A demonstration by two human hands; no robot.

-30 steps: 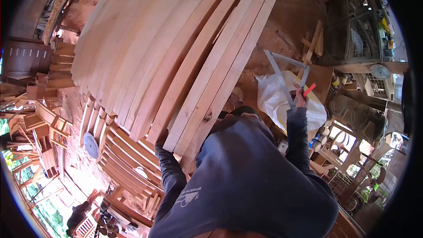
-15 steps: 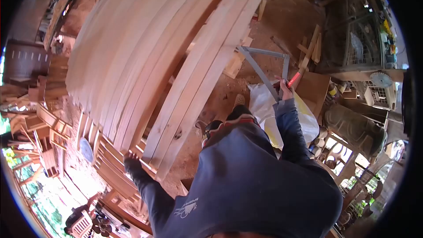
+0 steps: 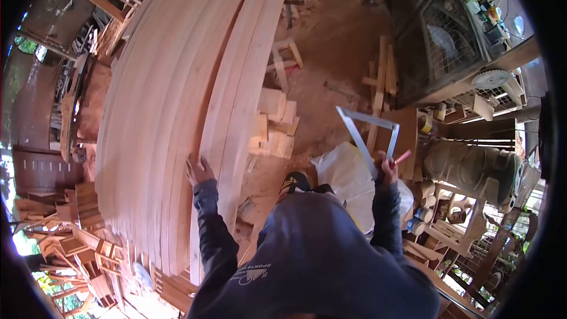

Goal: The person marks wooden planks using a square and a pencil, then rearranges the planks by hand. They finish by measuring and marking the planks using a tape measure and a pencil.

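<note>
My left hand [image 3: 199, 171] lies on the pale wooden planks [image 3: 171, 112] with its fingers spread, near the dark gap between two boards. The planks are long and set side by side. Away to the right, my right hand [image 3: 388, 171] is closed around one corner of a metal triangle square [image 3: 357, 133], a flat, open three-sided frame that points up and left. A red pencil or marker [image 3: 403, 158] sticks out from the same hand. Below this hand lies a white sack [image 3: 348, 177].
Offcut wood blocks [image 3: 276, 124] lie on the dusty floor beside the planks. Loose wood strips [image 3: 381, 80] rest farther right. A circular saw blade [image 3: 490, 79] sits on a bench at the right. Wooden furniture parts [image 3: 88, 254] are piled at lower left.
My left hand has moved from the near end of the planks farther up along them. The view has shifted, and the right hand still holds the square and red pencil or marker.
</note>
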